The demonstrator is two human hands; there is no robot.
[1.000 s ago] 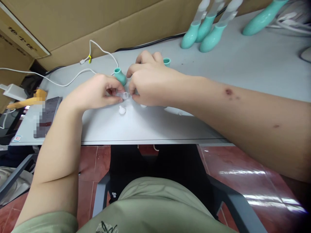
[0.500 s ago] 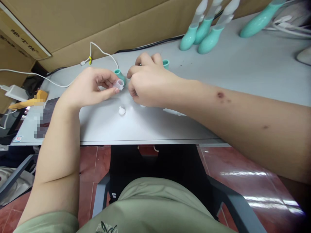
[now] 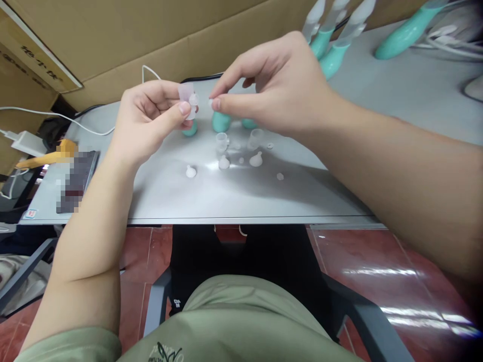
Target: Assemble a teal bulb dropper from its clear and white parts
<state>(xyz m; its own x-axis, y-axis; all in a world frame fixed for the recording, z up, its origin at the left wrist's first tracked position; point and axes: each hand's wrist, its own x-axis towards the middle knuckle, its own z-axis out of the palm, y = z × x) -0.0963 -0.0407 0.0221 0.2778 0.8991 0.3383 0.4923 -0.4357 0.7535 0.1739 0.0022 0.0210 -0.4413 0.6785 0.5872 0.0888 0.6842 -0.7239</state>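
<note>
My left hand (image 3: 151, 118) is closed, pinching a small clear plastic tube (image 3: 185, 92) between thumb and fingers above the table. Facing it, my right hand (image 3: 279, 85) pinches a tiny white piece (image 3: 212, 102), its exact kind too small to tell. Below the hands stand teal rubber bulbs, one in the middle (image 3: 221, 122) and others partly hidden behind my fingers. Two clear plastic tubes (image 3: 222, 142) stand upright on the table. Nearer to me lie white rounded tips with narrow necks, one at the left (image 3: 191, 171), plus several small white discs (image 3: 279, 176).
Assembled teal bulb droppers (image 3: 332, 58) stand at the back right, and another (image 3: 403, 35) lies beyond them near white cables. A cardboard wall (image 3: 181, 35) closes off the back. On the left are a phone (image 3: 88, 166), a yellow-handled tool (image 3: 45, 160) and a white charger (image 3: 28, 144).
Both hands have risen off the table, the left bringing the clear tube up. My right hand has moved up and right with the tiny white piece in its fingers, uncovering the parts beneath.
</note>
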